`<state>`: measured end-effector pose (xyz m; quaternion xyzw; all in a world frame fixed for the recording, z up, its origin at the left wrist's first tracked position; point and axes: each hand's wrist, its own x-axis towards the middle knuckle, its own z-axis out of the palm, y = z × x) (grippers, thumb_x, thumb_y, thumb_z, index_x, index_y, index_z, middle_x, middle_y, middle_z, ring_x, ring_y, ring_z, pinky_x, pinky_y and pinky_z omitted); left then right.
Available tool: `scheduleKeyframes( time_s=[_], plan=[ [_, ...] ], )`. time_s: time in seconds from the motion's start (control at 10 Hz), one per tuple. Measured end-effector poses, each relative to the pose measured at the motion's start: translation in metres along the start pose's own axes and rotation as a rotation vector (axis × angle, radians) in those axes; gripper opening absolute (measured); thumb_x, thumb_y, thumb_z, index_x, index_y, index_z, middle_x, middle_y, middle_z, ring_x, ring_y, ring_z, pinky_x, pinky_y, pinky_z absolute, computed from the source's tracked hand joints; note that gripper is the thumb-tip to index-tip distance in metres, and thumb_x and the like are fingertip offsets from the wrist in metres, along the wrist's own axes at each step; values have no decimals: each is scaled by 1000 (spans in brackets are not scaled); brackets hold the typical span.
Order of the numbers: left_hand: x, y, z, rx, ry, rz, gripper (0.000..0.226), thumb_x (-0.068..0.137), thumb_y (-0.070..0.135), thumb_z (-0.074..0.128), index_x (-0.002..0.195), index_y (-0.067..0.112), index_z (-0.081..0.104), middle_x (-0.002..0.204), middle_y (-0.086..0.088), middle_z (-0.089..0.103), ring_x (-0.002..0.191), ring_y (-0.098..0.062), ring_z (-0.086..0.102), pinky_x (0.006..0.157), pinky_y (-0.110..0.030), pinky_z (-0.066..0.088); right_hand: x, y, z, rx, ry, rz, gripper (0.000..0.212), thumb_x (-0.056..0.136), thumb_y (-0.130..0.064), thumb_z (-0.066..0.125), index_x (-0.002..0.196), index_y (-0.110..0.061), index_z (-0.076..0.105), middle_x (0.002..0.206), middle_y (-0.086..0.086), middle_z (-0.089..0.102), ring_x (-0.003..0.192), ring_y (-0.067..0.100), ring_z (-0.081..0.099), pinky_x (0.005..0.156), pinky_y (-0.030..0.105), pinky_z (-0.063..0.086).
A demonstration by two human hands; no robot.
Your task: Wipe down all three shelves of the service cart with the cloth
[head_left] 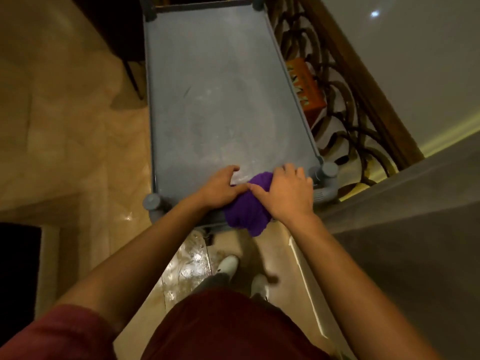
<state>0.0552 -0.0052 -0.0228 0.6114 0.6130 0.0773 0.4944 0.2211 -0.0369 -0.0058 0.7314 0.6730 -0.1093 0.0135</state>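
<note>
Both hands' grip around cloth (245,213)

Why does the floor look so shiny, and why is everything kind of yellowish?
In the head view, warm dim light tints the scene yellowish; the glossy floor tiles mirror that light as bright glare below the gray cart's top shelf. The picture is slightly soft, and the wide lens bends straight edges. The purple cloth under the left hand and right hand stays vivid.

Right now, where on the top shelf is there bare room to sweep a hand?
The top shelf is bare from the far rim to the hands. Only the near edge is crowded: left hand, right hand and cloth.
</note>
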Motion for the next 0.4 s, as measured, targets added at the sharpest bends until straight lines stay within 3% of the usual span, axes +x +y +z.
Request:
scheduleKeyframes(
  time_s=[0.1, 0.2, 0.3, 0.4],
  plan=[
    [-21, -5, 1, -107, -104, 74, 53, 96, 26, 64, 146, 14, 47, 139, -7, 56, 129, -22, 54, 104, -31, 47, 9, 16, 0, 364, -176, -213, 60, 89, -55, 57, 142, -29, 45, 142, 2, 55, 125, 26, 54, 103, 45, 47],
    [-40, -8, 5, 89, -217, 97, 57, 90, 32, 72, 140, 16, 51, 124, -4, 65, 111, -20, 64, 89, -25, 54, 4, 21, -10, 442, -581, -380, 49, 90, -41, 60, 137, -35, 49, 127, -2, 63, 106, 16, 62, 90, 40, 56],
    [-42, -5, 7, 233, -171, 93, 62, 86, 40, 74, 139, 17, 51, 128, -7, 65, 110, -22, 64, 92, -31, 54, 10, 16, -22, 353, -669, -416, 57, 89, -37, 65, 142, -28, 47, 125, 0, 61, 102, 17, 62, 79, 28, 55],
    [-43, 10, -2, 328, -151, 36, 68, 86, 44, 73, 143, 19, 46, 137, -7, 60, 116, -23, 60, 93, -29, 48, 24, 10, -38, 299, -636, -399, 70, 85, -48, 68, 147, -28, 42, 141, 4, 55, 118, 23, 59, 91, 33, 52]
  ],
)
